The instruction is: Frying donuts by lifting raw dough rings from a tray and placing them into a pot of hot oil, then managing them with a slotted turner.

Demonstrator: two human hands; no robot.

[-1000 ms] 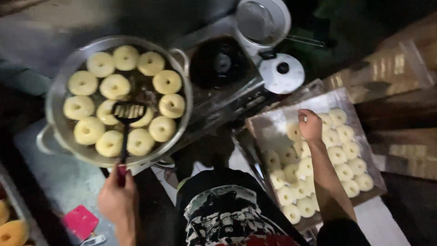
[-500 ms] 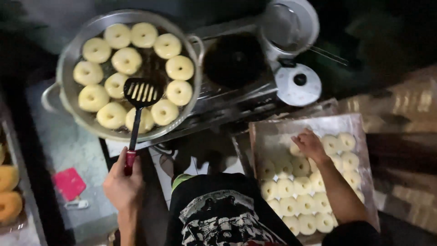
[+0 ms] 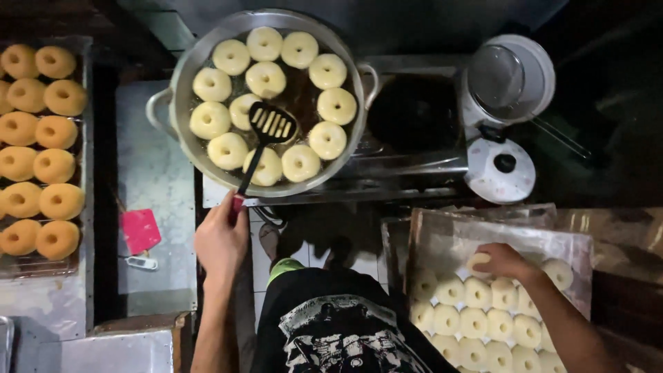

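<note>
Steel counter (image 3: 148, 148), pink scraper (image 3: 140, 230), stove (image 3: 414, 162) bearing frying pan (image 3: 181, 83)

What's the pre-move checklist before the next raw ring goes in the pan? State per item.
1. Left hand grips the slotted spatula by its handle: ok.
2. Spatula head sits over the oil among the rings, not pinning one down: cannot tell.
3. Right hand has a raw dough ring under its fingers on the lined tray: ok.
4. Free space in the frying pan: not ok, pale rings fill most of the surface, with only a small gap near the spatula.
5. Rings in the pan browned: not ok, all pale.
6. Rack of fried doughnuts at far left has room: cannot tell.
</note>
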